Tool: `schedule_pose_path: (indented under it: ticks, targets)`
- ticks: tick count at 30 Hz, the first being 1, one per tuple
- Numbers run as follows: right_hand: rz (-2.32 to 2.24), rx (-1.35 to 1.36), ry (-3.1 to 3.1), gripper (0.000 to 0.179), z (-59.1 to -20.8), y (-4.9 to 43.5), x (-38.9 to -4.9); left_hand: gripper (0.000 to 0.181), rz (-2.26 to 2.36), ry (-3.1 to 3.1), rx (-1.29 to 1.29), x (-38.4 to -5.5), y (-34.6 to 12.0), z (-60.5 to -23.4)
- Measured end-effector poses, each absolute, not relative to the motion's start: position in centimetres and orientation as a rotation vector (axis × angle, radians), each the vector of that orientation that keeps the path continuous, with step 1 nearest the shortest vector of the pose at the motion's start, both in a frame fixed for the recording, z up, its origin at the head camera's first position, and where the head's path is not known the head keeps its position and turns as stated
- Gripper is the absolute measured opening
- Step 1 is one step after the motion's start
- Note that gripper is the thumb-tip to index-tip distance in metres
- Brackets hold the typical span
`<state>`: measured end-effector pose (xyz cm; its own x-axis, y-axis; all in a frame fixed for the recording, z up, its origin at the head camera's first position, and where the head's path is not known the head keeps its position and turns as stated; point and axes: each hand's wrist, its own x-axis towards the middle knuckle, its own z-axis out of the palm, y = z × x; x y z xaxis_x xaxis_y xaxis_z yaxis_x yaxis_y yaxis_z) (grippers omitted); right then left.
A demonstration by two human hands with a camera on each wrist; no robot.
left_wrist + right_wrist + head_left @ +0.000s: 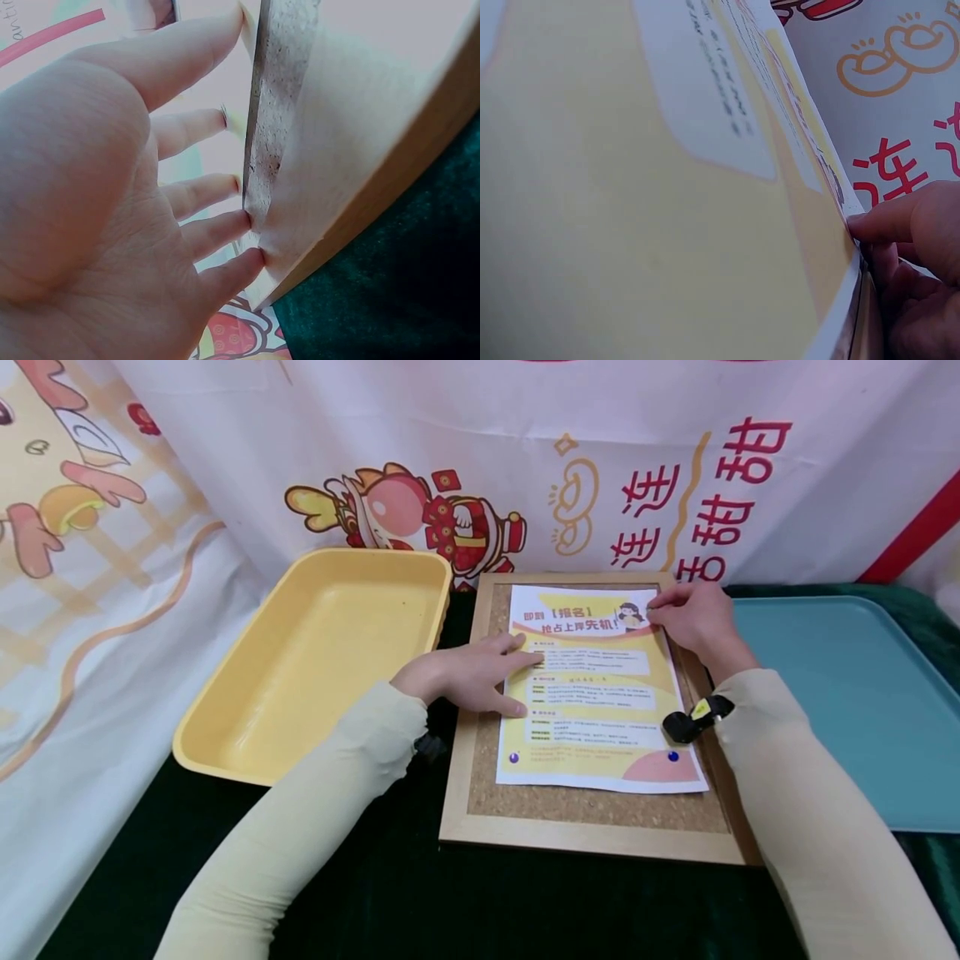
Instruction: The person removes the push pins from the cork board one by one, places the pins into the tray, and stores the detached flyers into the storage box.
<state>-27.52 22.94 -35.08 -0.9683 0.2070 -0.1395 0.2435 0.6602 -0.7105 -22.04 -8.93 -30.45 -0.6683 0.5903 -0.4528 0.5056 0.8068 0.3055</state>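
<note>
A yellow and white printed paper poster (592,693) lies on a wood-framed cork board (600,806). A dark blue pushpin (513,757) sits at its lower left corner, and another pushpin (672,756) at its lower right. My left hand (476,677) rests with spread fingers on the poster's left edge; the left wrist view shows its fingertips (214,191) against the board's surface. At the poster's upper right corner, my right hand (693,618) pinches the edge with thumb and forefinger, the other fingers (922,300) curled. Whether a small pin is between those fingertips is hidden.
To the left stands a yellow plastic tray (315,643), close to the board. A blue-green tray (847,693) lies on the right, partly behind the right arm. Dark green cloth (525,902) covers the table, and a printed white curtain (450,410) hangs behind.
</note>
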Motion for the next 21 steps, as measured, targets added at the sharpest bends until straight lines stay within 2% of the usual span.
schedule_pose_path:
  ticks: [21]
  targets:
    - [-1.237,0.391,2.803,0.034,-35.26,22.88,-27.57,0.084,0.201,2.441,0.812,-22.10,-9.00,-30.40]
